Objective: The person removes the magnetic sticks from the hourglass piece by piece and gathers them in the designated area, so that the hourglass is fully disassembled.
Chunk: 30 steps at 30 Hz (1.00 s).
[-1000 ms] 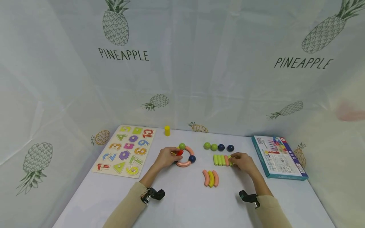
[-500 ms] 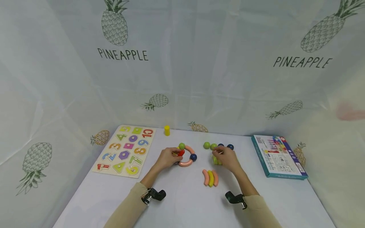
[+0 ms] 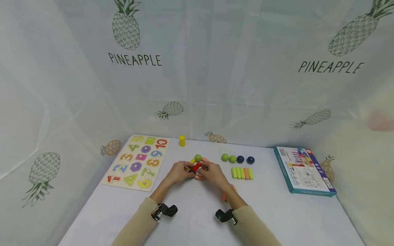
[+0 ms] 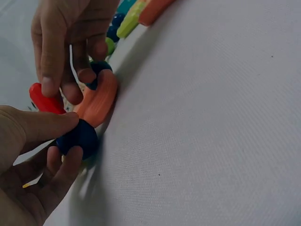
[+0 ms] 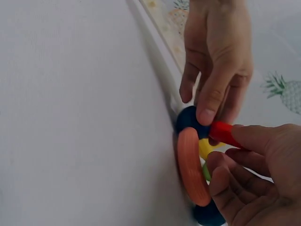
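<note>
In the head view, my left hand [image 3: 179, 172] and right hand [image 3: 213, 173] meet over a ring of balls and curved sticks. Between left thumb and fingers I pinch a dark blue ball [image 4: 79, 138]. A short red stick [image 5: 226, 134] slants up from that ball, its upper end pinched by my right thumb and fingers. One coral curved stick [image 5: 190, 165] runs from this ball to a second dark blue ball [image 5: 209, 214]. A green ball [image 3: 198, 158] tops the ring, with a yellow curved stick [image 3: 192, 161] beside it. My hands hide part of the ring.
Right of the ring lie green balls [image 3: 225, 157], dark blue balls [image 3: 250, 160] and a row of short sticks [image 3: 242, 173]. My right forearm partly covers loose curved sticks [image 3: 223, 196]. Around stand a number board [image 3: 135, 166], yellow cylinder [image 3: 182, 141] and flat box [image 3: 304, 169].
My right hand has moved left from the row of short sticks to the ring and now pinches the red stick. The left hand has stayed nearly in place.
</note>
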### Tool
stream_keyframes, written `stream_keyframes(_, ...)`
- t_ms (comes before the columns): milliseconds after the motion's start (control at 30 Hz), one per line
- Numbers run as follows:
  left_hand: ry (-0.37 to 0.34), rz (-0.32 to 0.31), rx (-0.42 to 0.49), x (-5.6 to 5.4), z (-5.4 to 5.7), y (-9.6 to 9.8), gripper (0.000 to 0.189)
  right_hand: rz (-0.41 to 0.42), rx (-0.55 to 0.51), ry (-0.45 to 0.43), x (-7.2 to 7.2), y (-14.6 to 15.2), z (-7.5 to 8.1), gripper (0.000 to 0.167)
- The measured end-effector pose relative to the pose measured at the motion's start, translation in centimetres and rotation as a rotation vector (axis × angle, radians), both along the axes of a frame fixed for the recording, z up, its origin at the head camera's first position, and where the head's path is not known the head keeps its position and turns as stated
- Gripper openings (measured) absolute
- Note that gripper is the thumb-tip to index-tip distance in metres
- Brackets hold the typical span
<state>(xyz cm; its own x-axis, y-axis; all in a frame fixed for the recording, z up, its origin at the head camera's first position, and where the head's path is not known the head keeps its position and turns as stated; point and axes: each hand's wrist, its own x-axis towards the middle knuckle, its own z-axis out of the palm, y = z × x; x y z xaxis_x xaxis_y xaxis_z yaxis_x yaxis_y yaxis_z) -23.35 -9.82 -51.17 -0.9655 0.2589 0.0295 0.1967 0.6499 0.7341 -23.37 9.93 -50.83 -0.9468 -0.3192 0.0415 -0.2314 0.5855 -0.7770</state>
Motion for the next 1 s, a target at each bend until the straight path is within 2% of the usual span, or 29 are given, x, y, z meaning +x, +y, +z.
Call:
stream_keyframes(133, 0.004, -0.003, -0.020, -0.1, -0.1, -0.1, 0.034, -0.011, -0.028, 0.014, 0.0, -0.8, -0.5, 0.019)
stream_keyframes(400, 0.010, -0.023, 0.009, -0.3, -0.4, -0.3, 0.033, -0.008, -0.063, 0.035, 0.3, -1.7, -0.6, 0.019)
stream_keyframes(533, 0.011, -0.018, 0.007, -0.5, -0.8, -0.4, 0.033, -0.007, -0.078, 0.037, 0.5, -1.8, -0.6, 0.017)
stream_keyframes(733, -0.012, -0.006, 0.008, -0.4, -0.7, -0.4, 0.031, -0.002, -0.104, 0.062, 0.8, -1.8, -0.7, 0.017)
stream_keyframes(833, -0.029, -0.008, 0.010, -0.2, -0.5, -0.4, 0.030, -0.014, -0.168, 0.067, 1.1, -1.6, 0.4, 0.022)
stream_keyframes(1000, -0.043, -0.017, 0.041, -0.2, -0.5, -0.4, 0.026, -0.034, -0.346, 0.075, 1.0, -0.1, 3.6, 0.025)
